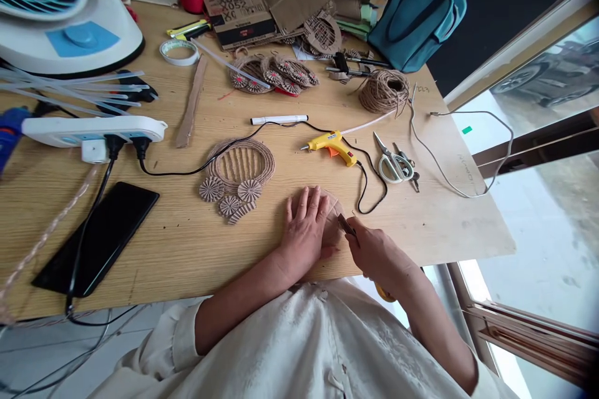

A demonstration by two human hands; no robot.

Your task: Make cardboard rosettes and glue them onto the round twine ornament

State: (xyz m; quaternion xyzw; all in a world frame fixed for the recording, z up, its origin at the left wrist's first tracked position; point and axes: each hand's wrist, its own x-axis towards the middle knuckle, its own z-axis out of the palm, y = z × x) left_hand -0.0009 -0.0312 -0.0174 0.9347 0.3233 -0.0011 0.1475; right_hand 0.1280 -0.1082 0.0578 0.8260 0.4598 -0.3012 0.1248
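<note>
My left hand (306, 234) lies flat with its fingers stretched out, pressing on a piece of brown cardboard (333, 234) near the table's front edge. Much of that piece is hidden under the hand. In my right hand (377, 252) is a utility knife (345, 223), its dark blade touching the cardboard just right of my left fingers. The knife's yellow end shows below my right wrist. Left of my hands lies a round corrugated-cardboard ornament (241, 165) with pleated rosettes. Beyond my hands rests a yellow hot glue gun (332, 144), and scissors (394, 162) lie to its right.
A white marker (279, 119) lies mid-table; a ball of twine (384, 92) and finished ornaments (276, 73) are behind it. On the left are a black phone or tablet (100, 237), a power strip (93, 129) and a fan (65, 6). Cords cross the tabletop.
</note>
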